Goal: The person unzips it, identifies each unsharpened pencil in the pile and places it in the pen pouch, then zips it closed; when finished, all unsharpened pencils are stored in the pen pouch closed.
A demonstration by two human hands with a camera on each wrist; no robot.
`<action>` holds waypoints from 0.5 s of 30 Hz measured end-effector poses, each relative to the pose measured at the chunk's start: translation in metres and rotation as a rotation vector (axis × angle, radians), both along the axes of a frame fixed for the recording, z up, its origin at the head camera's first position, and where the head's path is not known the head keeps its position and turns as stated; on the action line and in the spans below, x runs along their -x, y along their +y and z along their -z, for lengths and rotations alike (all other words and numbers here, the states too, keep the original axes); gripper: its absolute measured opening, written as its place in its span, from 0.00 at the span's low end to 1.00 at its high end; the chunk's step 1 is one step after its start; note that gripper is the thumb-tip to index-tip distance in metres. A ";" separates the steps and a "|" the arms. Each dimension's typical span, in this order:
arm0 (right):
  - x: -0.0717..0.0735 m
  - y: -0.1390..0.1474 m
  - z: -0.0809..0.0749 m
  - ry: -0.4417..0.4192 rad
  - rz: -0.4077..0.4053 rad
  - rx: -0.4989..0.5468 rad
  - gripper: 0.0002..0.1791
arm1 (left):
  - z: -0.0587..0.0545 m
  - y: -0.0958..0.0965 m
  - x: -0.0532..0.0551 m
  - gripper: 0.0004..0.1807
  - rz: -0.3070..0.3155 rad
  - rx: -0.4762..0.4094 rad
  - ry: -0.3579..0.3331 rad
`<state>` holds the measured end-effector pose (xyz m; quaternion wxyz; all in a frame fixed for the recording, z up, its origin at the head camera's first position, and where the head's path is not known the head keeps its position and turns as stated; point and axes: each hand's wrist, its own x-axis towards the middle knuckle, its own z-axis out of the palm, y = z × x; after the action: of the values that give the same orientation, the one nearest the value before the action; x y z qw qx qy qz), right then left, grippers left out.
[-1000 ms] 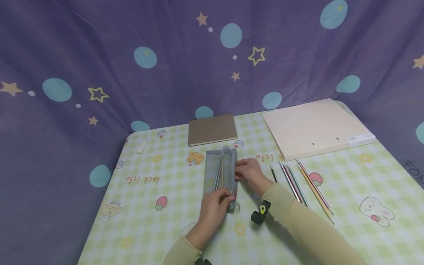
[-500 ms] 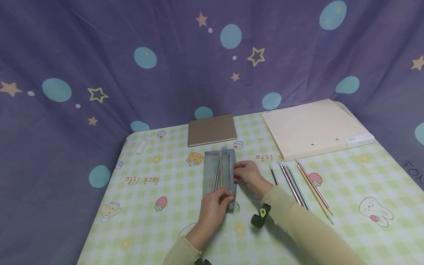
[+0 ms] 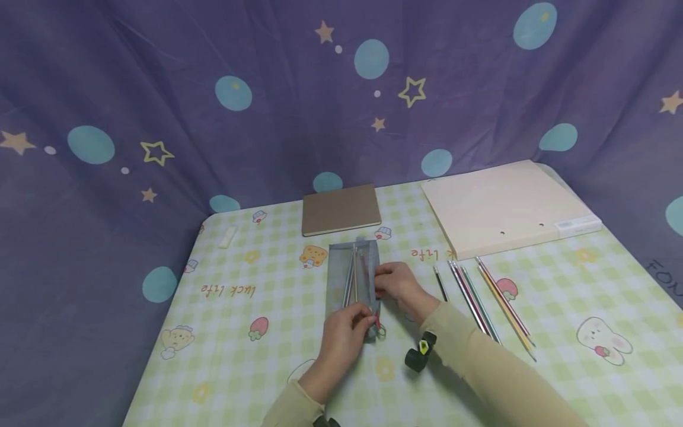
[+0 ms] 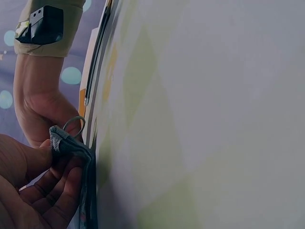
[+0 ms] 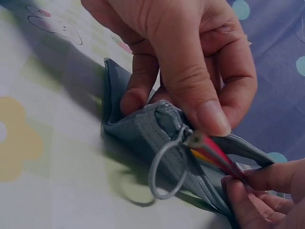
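A grey see-through zip pencil case (image 3: 335, 270) lies lengthwise in the middle of the table, with several pencils (image 3: 349, 284) inside. My left hand (image 3: 345, 332) pinches its near end between thumb and fingers; that blue-grey corner (image 4: 71, 142) shows in the left wrist view. At the case's right edge, my right hand (image 3: 397, 284) has its thumb and fingertips together on a red pencil (image 5: 217, 153) at the opening. The pencil's near end pokes out beside the metal zip-pull ring (image 5: 153, 174), close to my left thumb.
Right of the case lie a short dark pencil (image 3: 440, 284) and several coloured pencils (image 3: 472, 293). A cream folder (image 3: 507, 207) lies at the back right. Behind the case is a brown notebook (image 3: 341, 210); a white eraser-like bar (image 3: 227, 237) is at the left. A purple curtain (image 3: 299, 130) hangs behind.
My right hand has shifted slightly nearer along the case's edge. A red pencil now shows through the mesh and at the near end. My left hand stays in place.
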<state>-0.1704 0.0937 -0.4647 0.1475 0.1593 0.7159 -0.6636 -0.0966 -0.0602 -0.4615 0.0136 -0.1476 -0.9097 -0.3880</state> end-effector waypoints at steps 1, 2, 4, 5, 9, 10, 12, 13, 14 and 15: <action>0.000 0.000 0.000 0.005 0.003 -0.005 0.16 | 0.000 0.000 0.000 0.04 -0.001 -0.003 0.000; 0.001 -0.001 0.001 0.010 0.007 -0.012 0.16 | 0.001 0.001 0.000 0.04 -0.002 -0.006 -0.001; 0.001 -0.002 0.003 0.025 0.013 -0.037 0.17 | 0.002 0.002 -0.001 0.05 -0.004 -0.008 -0.001; 0.002 -0.003 0.003 0.032 0.016 -0.051 0.17 | 0.003 0.002 -0.001 0.04 -0.003 -0.011 -0.002; 0.002 -0.006 0.005 0.071 0.004 -0.101 0.16 | 0.004 0.001 -0.002 0.05 -0.005 -0.014 0.000; 0.001 -0.006 0.005 0.082 -0.006 -0.113 0.15 | 0.005 0.001 -0.001 0.04 -0.006 -0.013 0.008; 0.000 -0.007 0.004 0.113 -0.033 -0.147 0.12 | 0.005 0.000 -0.001 0.04 -0.002 -0.011 0.028; -0.001 -0.007 0.003 0.127 -0.047 -0.164 0.11 | 0.006 -0.001 0.000 0.04 0.002 -0.008 0.041; -0.002 -0.007 0.002 0.137 -0.058 -0.182 0.10 | 0.006 -0.001 0.001 0.04 0.008 -0.007 0.049; -0.002 -0.006 0.001 0.151 -0.069 -0.206 0.10 | 0.006 -0.001 0.002 0.04 0.016 -0.007 0.054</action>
<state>-0.1680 0.0879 -0.4661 0.0989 0.0986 0.7945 -0.5910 -0.0982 -0.0612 -0.4679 0.0354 -0.1650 -0.9064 -0.3873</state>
